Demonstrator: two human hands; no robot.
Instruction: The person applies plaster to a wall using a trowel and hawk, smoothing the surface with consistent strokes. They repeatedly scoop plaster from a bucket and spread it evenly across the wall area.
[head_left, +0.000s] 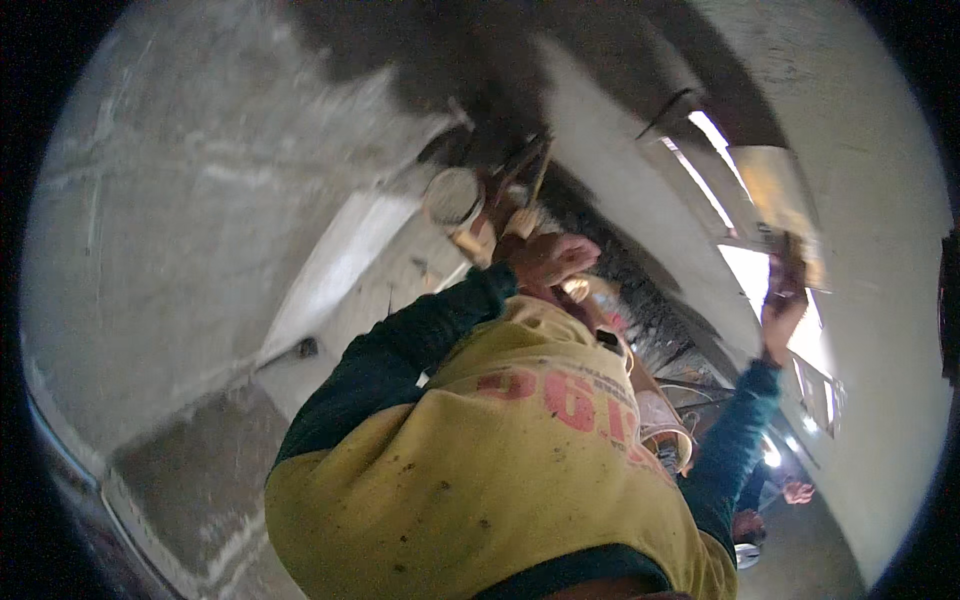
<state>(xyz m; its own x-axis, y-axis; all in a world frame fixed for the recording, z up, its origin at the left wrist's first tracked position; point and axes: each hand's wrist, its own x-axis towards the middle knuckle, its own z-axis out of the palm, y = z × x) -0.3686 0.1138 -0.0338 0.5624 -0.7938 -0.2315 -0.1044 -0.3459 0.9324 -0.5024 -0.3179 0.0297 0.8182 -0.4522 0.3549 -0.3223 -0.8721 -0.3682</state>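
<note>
My right hand, in a dark green sleeve, is raised at the right and closed round a float with a flat yellowish board. Motion blurs both. The float is at the grey wall, beside bright openings; whether it touches the wall I cannot tell. My left hand hovers in front of my yellow shirt, fingers loosely bent, with nothing visible in it. Beyond it, lower down, stands a round bucket with grey material inside.
A wooden stick leans near the bucket. Another bucket stands by my right arm. Dark rubble lies along the wall's foot. At the lower right, another person's hand shows. Bright slots pierce the right wall.
</note>
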